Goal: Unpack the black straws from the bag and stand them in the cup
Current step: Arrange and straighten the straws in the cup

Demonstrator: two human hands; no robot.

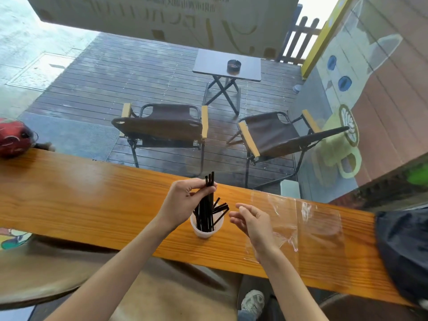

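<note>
My left hand (185, 200) pinches a small bundle of black straws (209, 181) near their top ends, thumb and fingertips curled round them; the tips stick up just past my fingers, and the shafts run down from my grip into the cup (206, 228). The cup is a white, translucent one standing upright on the wooden counter (92, 200), directly below my left fingers and just left of my right fingertips. It holds more black straws besides the pinched ones: several stand close to upright, and a few lean out over the rim toward my right hand (251, 222). That hand hovers beside the cup with its fingers loosely spread and slightly bent, touching nothing that I can make out; its fingertips are near the leaning straw ends but apart from them. The clear plastic bag (308, 225) lies flat and crumpled on the counter beyond my right wrist, away from the cup; I see no straws inside it. A dark cloth item (403, 249) rests on the counter's far right end, well apart from my fingers.
</note>
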